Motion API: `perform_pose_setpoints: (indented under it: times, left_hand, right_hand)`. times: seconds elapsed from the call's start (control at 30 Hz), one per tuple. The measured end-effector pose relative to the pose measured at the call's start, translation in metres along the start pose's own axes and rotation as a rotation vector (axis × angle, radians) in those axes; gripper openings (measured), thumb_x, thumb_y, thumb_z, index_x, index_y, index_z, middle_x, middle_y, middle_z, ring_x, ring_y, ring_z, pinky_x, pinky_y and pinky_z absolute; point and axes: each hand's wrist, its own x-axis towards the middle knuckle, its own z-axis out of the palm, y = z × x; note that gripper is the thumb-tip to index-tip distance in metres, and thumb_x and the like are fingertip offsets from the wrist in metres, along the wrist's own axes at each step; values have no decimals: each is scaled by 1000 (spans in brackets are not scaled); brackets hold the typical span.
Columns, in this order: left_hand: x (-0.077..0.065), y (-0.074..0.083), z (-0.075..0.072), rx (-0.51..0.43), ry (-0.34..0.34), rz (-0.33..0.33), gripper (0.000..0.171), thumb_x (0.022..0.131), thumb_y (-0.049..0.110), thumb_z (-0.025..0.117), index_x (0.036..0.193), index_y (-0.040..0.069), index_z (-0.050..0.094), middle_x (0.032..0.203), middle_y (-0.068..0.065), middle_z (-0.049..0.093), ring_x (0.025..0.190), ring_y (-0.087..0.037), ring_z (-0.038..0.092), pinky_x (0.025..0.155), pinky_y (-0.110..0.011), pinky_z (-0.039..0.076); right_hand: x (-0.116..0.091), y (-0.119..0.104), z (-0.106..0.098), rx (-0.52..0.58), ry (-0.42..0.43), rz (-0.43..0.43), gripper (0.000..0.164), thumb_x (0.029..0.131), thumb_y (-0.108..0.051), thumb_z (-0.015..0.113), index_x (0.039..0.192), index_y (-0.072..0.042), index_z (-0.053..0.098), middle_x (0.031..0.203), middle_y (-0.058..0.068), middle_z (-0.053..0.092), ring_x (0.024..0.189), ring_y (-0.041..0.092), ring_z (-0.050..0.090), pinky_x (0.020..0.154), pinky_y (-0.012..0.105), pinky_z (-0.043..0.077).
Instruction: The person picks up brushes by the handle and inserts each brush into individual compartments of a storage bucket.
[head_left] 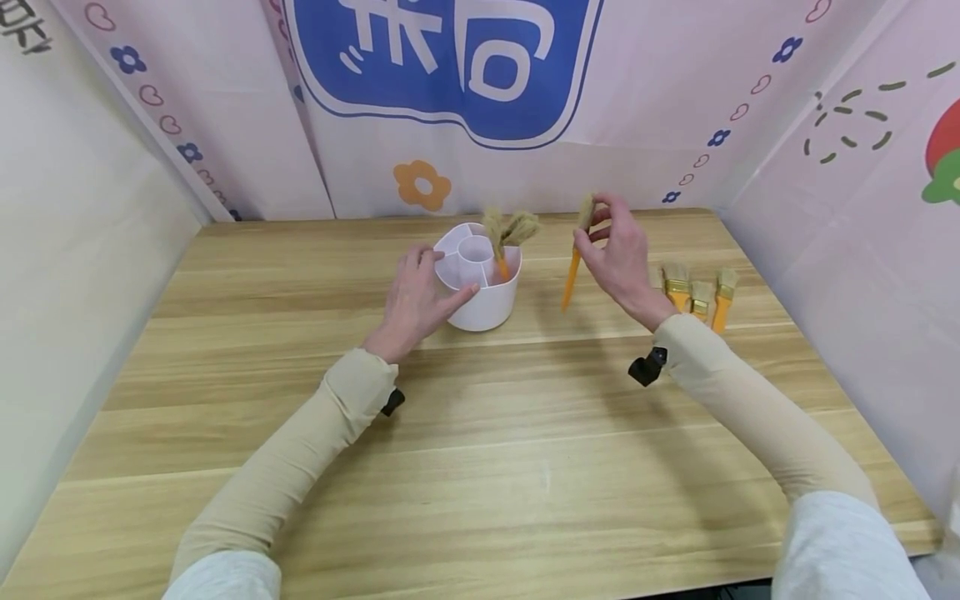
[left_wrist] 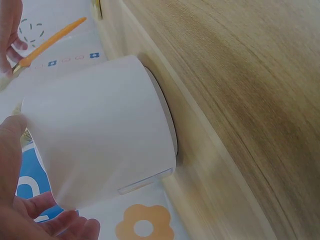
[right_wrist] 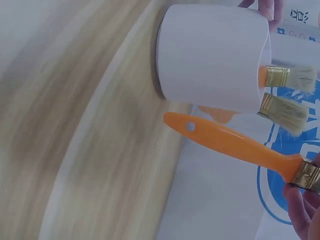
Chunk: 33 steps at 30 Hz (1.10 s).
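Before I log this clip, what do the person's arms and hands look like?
The left hand and right hand are bare, without gloves. Beige sleeves cover both forearms down to the wrists, creased in places. Above them, near the elbows, whitish sleeves show. A small black device sits at each wrist.

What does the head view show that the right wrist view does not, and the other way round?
Only the head view shows the round central compartment of the white holder, the loose brushes lying on the table, and the beige sleeves.
Only the right wrist view shows the hole in the handle of the held brush.
Both show the holder with two brushes in it, the left hand at its rim, and the right hand holding that brush.
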Motion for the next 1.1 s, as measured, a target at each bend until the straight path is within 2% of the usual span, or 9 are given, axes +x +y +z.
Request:
perform_pose_setpoints:
  times: [0.23,0.47,0.57,0.67,0.8,1.1]
  left_hand:
    - [0,0,1,0,-2,-3,74,80,55,63,126,-1,47,135,-16,41,124,-32,40,95,-47,45]
    - [0,0,2,2,6,6,74,80,55,63,126,-1,47,134,-16,41,123,-32,41,95,-47,45]
    - [0,-1,2,4,8,9,74,80,55,63,126,-1,47,134,-17,41,123,-32,41,95,-47,45]
    - [0,-1,2,6,9,9,74,80,55,63,125,-2,48,133,-17,42,122,-32,41,95,-46,45]
    - [-1,-1,2,3,4,4,74,80,55,63,125,-1,48,133,-16,42,122,-32,41,95,-47,45]
    - [-1,1,0,1,4,3,73,80,54,63,126,-1,48,133,-16,42,122,-32,41,95,-46,45]
  right_hand:
    - [7,-13,5,52,29,-67,41,83,-8,62,121,2,48,98,22,62,75,32,67,67,38,56]
    - [10,-24,9,101,76,-112,41,83,-10,62,120,1,49,97,20,63,75,29,67,59,11,46]
    - [12,-29,10,127,88,-131,41,84,-11,62,120,1,48,97,21,62,76,29,67,59,21,52]
    - [14,-33,11,143,99,-155,40,84,-11,61,120,1,48,97,21,61,75,29,67,58,23,52]
    - [18,-38,13,158,120,-190,39,84,-9,62,119,1,48,95,20,62,74,27,67,57,10,45]
    - [26,-48,15,184,141,-257,39,85,-10,63,118,0,48,94,20,63,75,27,68,56,16,49]
